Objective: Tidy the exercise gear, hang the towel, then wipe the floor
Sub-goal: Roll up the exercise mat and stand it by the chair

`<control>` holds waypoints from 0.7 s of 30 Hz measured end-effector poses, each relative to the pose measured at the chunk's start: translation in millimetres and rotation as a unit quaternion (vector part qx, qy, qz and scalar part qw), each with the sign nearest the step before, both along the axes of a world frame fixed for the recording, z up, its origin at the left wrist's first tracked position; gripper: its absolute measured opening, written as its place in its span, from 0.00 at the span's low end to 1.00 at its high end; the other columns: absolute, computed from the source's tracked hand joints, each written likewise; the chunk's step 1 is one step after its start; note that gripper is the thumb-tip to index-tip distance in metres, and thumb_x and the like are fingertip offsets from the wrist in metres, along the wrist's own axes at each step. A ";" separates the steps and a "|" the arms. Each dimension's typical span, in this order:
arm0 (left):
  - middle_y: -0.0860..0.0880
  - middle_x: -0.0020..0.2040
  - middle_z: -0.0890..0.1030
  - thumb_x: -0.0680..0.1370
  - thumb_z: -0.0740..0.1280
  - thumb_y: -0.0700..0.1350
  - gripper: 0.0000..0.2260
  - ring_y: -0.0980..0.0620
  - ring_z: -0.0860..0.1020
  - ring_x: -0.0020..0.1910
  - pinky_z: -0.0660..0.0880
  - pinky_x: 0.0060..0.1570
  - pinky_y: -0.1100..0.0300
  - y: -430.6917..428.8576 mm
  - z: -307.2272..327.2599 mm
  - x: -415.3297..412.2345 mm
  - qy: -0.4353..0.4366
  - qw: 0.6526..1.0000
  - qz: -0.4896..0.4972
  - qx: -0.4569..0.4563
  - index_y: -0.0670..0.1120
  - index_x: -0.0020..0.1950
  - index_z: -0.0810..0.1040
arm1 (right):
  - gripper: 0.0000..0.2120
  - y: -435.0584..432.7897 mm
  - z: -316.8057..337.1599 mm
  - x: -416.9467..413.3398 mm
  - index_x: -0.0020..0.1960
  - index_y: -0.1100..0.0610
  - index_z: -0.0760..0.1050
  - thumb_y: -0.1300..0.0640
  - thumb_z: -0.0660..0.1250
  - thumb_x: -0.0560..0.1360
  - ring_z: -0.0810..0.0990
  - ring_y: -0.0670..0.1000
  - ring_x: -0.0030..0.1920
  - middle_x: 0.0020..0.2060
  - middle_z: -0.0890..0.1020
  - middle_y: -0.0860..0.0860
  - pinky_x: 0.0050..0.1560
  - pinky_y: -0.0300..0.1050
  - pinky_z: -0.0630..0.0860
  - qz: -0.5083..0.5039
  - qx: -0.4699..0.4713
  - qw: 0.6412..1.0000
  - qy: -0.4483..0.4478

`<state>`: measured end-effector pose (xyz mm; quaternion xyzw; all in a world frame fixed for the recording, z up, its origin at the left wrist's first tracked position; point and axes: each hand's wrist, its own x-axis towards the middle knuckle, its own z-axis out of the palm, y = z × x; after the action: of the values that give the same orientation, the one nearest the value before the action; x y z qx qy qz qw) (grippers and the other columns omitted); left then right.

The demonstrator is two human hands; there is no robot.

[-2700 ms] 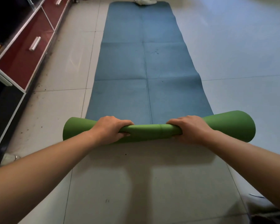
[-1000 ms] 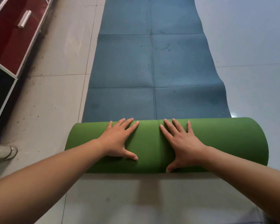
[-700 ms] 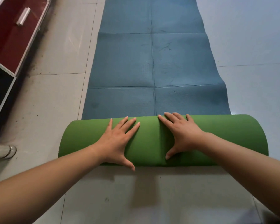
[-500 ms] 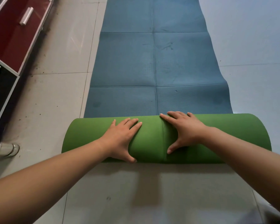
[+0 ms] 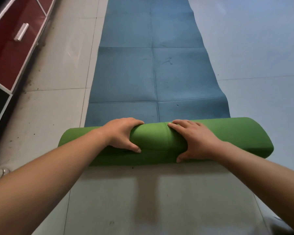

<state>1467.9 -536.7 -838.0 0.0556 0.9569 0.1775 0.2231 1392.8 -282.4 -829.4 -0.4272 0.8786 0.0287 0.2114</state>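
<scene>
Head view: hands [image 5: 121,133] [image 5: 199,142] around mat roll [image 5: 159,141], floor [image 5: 261,65] either side.

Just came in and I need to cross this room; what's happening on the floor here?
A person is rolling up a long foam exercise mat, blue on top and green underneath. The left hand and right hand both grip the green rolled part. Most of the blue length lies flat on the pale tiled floor, beside a red-fronted cabinet.
</scene>
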 end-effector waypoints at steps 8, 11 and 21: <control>0.44 0.59 0.79 0.74 0.62 0.51 0.18 0.42 0.79 0.54 0.77 0.51 0.47 -0.7 -8.7 20.1 0.285 0.958 0.023 0.020 0.49 0.62 0.78 | 0.29 -12.1 11.7 -3.2 0.65 0.47 0.73 0.43 0.74 0.66 0.73 0.54 0.61 0.63 0.73 0.51 0.58 0.50 0.72 -0.162 -0.100 0.977 0.097; 0.44 0.66 0.74 0.75 0.52 0.59 0.25 0.43 0.74 0.64 0.70 0.60 0.39 7.1 -13.5 17.2 0.276 0.960 0.006 -0.050 0.51 0.68 0.72 | 0.23 -16.2 2.9 -9.8 0.61 0.50 0.77 0.47 0.74 0.68 0.76 0.57 0.56 0.57 0.78 0.53 0.54 0.51 0.74 -0.174 -0.158 0.963 0.129; 0.51 0.78 0.45 0.73 0.43 0.69 0.35 0.49 0.47 0.76 0.50 0.71 0.42 1.4 -7.3 -25.4 0.058 0.981 -0.005 -0.186 0.55 0.75 0.37 | 0.51 -12.6 -4.4 -42.7 0.76 0.52 0.34 0.34 0.64 0.69 0.44 0.57 0.76 0.76 0.44 0.53 0.73 0.62 0.45 0.023 0.043 0.995 0.082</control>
<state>1442.5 -535.3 -845.3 0.0285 0.9842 -0.0080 0.1747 1350.1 -295.1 -833.7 -0.4338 0.8810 0.1058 0.1565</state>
